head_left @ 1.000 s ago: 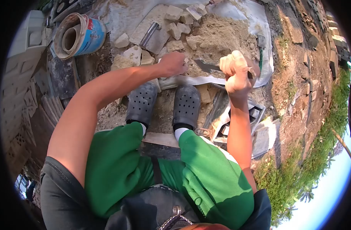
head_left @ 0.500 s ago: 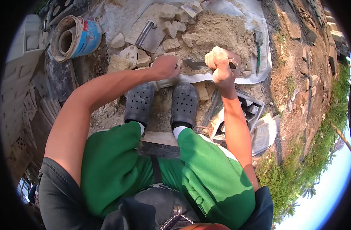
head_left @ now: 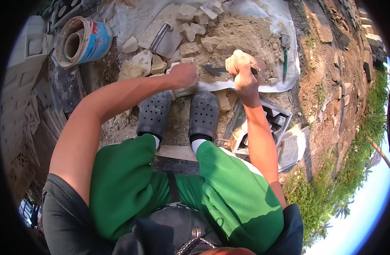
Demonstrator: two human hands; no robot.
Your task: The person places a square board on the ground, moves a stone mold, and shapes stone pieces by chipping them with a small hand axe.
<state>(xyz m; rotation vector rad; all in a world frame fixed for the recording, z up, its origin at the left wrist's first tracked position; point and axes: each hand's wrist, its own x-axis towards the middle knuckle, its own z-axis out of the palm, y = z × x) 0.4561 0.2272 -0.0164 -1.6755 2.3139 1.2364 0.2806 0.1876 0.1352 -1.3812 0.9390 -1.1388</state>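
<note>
My right hand [head_left: 244, 71] is closed in a fist round a hand tool, thumb uppermost. The tool's dark, flat metal blade [head_left: 216, 70] points left toward my other hand, its end cut at a slant; the exact kind is unclear. Opposite it, my left hand [head_left: 184, 75] is closed, knuckles up, low over the stones. What its fingers hold is hidden under the hand. Pale broken stones [head_left: 158, 64] lie just left of it, and a heap of sandy rubble [head_left: 241, 36] spreads beyond both hands.
A metal cylinder [head_left: 161, 37] lies on a flat slab among stones. A green-handled hammer [head_left: 285, 57] rests on the white sheet [head_left: 292, 78] at right. A blue bucket [head_left: 97, 41] stands at upper left. Near my right forearm sits a tray of dark blocks [head_left: 280, 120].
My right hand and the tool have shifted slightly left and up. My left hand stays nearly in place, still closed.
</note>
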